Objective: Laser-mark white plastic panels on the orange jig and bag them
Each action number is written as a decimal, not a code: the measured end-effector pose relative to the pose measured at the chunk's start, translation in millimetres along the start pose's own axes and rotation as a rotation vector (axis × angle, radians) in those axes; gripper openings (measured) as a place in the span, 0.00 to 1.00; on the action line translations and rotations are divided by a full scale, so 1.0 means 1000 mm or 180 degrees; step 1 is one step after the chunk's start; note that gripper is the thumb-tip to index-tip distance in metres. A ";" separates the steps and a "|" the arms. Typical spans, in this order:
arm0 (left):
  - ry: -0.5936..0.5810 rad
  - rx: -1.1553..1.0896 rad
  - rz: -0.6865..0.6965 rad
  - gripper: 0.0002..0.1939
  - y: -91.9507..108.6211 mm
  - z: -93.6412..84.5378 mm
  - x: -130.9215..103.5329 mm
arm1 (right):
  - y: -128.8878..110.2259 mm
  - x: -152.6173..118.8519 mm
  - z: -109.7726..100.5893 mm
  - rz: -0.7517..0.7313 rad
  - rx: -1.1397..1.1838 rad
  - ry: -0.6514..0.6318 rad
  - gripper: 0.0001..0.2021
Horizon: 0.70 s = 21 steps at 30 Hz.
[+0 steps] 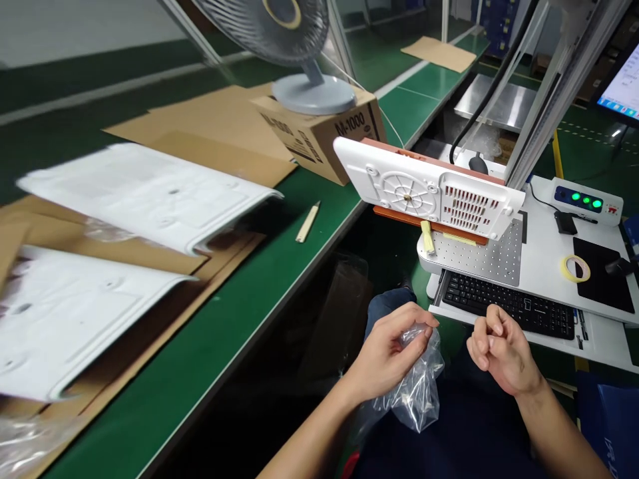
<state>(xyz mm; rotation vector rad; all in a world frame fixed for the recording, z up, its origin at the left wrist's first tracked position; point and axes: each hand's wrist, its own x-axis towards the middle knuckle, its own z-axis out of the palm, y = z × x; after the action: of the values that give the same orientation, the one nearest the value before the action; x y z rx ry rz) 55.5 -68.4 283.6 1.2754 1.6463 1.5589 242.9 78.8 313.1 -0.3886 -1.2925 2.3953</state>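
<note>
A crumpled clear plastic bag (pixel 417 392) hangs from my left hand (pixel 394 346), which is closed round its upper part above my lap. To the right, at about the same height, my right hand (pixel 504 349) is closed with its fingers curled in, apart from the bag. No object shows in its fingers. Beyond both hands, a white panel (pixel 429 186) with a round ribbed pattern and slotted vents stands tilted on an orange-brown holder (pixel 394 216). The holder sits on a perforated metal plate (pixel 499 256).
Two white panels (pixel 150 193) lie on cardboard (pixel 244 249) on the green bench (pixel 224 326), near a cutter knife (pixel 308 223). A fan (pixel 313 93) stands on a carton (pixel 329 150). A keyboard (pixel 509 303), a tape roll (pixel 575 269) and a box with green lights (pixel 586 199) are at right.
</note>
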 end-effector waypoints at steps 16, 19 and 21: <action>0.0148 0.0153 0.0141 0.31 0.008 -0.072 -0.009 | 0.068 0.013 -0.055 0.0667 -0.2000 0.0776 0.30; -0.0009 0.0025 0.0110 0.33 0.007 -0.062 -0.004 | 0.060 0.015 -0.049 0.0226 -0.1675 0.0829 0.25; -0.0036 -0.0102 0.0193 0.31 0.001 -0.044 0.006 | 0.053 0.018 -0.040 0.0214 -0.1305 0.0562 0.32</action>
<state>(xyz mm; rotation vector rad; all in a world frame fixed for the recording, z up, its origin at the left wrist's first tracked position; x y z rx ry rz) 15.0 -82.7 294.4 1.3263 1.5830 1.6046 232.9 89.8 245.6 -0.7514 -1.7052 2.0800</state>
